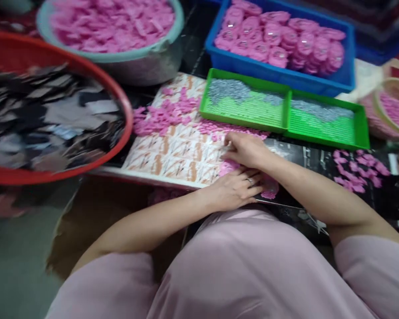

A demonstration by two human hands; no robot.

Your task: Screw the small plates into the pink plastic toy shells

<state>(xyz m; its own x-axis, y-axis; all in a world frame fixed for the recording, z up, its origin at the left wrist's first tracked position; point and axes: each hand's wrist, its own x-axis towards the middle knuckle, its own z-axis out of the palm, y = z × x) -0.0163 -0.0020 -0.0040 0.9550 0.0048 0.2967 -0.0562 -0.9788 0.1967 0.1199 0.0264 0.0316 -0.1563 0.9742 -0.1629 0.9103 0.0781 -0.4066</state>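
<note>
My left hand (236, 189), with a ring on one finger, lies palm down at the table's front edge, its fingers stretched out and slightly apart. Pink plastic pieces show at both sides of it: one pink piece (228, 167) by the knuckles and another pink piece (268, 194) past the fingertips. Whatever is under the palm stays hidden. Just above, my right hand (245, 149) is curled with thumb and fingers bent together; anything between them is too small or blurred to make out. Small pink parts (236, 129) lie in a strip beyond it.
A green divided tray (246, 116) holds small grey metal pieces. Behind it stands a blue basket (279, 73) of pink items. At left are a red basket (128, 119) of dark flat pieces and a tub (146, 57) of pink parts. Loose pink parts (361, 170) lie right.
</note>
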